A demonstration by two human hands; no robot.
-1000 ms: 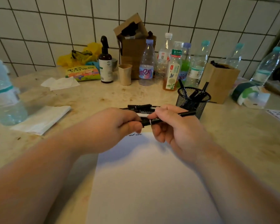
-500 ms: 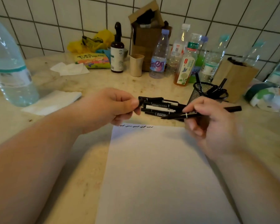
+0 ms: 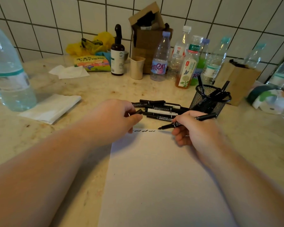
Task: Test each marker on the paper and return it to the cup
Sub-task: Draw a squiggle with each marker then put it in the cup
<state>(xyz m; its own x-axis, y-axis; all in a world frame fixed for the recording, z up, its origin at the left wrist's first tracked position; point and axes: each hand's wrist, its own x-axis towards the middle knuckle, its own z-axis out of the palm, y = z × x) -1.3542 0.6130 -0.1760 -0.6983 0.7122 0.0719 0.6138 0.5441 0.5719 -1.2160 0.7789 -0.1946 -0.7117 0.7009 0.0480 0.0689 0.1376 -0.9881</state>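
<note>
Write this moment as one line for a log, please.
step: about to test marker | right hand: holds uncapped marker, tip at paper top edge | left hand: holds cap

left hand [image 3: 116, 117] fingers curled, pinching marker cap [image 3: 138, 111] — forearm stretched in from lower left. right hand [image 3: 195, 126] wrapped round uncapped marker [image 3: 185, 122], tip pointing left — both forearms bare

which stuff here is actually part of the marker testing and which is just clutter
Part of the job: marker in the right hand, cap in the left hand, paper, mesh cup, pile of markers.

Lying about: bottles, tissues, cardboard boxes, snack packet.
</note>
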